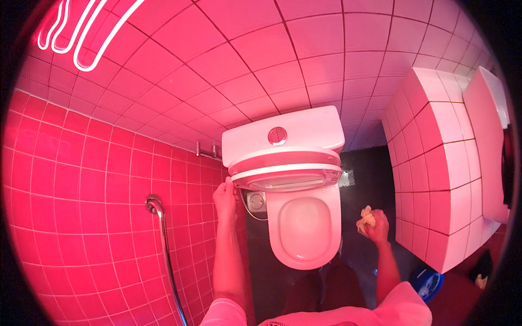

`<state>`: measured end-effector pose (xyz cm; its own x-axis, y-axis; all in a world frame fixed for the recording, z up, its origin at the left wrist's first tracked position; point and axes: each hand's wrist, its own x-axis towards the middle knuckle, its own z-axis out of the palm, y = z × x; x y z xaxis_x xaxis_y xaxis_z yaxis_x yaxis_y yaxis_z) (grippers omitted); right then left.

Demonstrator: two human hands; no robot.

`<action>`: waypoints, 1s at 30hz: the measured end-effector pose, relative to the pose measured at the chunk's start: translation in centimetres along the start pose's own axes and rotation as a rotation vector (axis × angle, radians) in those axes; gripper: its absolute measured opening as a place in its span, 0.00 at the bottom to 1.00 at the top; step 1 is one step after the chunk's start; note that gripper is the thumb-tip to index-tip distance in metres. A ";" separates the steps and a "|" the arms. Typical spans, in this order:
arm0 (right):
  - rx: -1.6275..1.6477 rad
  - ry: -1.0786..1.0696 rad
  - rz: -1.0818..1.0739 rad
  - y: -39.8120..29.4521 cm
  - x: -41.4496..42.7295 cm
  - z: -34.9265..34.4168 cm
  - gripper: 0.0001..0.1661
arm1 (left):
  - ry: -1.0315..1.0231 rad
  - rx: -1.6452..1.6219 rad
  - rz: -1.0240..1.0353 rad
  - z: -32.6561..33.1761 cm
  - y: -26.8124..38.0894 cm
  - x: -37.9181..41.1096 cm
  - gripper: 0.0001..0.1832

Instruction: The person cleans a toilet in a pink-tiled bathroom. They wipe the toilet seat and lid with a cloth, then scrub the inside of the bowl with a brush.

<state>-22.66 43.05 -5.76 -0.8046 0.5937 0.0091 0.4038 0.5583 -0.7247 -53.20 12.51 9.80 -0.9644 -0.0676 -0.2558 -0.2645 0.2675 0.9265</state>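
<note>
A toilet bowl (304, 228) stands in front of me, with its lid and its seat (285, 168) both raised towards the cistern (281, 126). My left hand (225, 194) has its fingers closed at the left edge of the raised seat, near the tiled wall. To the right of the bowl, over the dark floor, my right hand (378, 226) is closed around a crumpled light cloth (367, 220). A round metal flush button (277, 136) sits on top of the cistern.
A chrome grab rail (165, 244) runs along the left tiled wall (126, 191). Behind the bowl's left side is a round floor fitting (256, 200). A tiled ledge (438, 163) stands at the right, with a blue bucket (426, 283) by its foot. Neon tubes glow at the upper left.
</note>
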 end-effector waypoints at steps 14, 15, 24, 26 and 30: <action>-0.066 -0.047 0.051 2.3 -2.3 -2.8 0.26 | -0.107 1.027 0.615 5.4 11.3 4.7 0.17; -0.047 -0.044 0.037 2.4 -2.3 -2.7 0.26 | -0.219 1.102 0.650 7.0 11.4 6.1 0.17; -0.020 -0.005 0.039 2.7 -3.6 -3.5 0.23 | -0.597 1.828 0.663 15.3 10.4 11.8 0.22; -0.041 -0.004 0.073 3.3 -4.1 -3.8 0.22 | -0.674 1.800 0.606 15.3 10.0 12.2 0.21; -0.093 -0.008 0.150 5.4 -5.0 -3.5 0.23 | -0.740 1.790 0.658 16.2 10.3 12.5 0.20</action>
<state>-14.88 45.13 -7.32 -0.7356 0.6701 -0.0999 0.5577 0.5152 -0.6508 -67.90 30.03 11.64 -0.5849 0.6118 -0.5325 0.7944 0.5648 -0.2235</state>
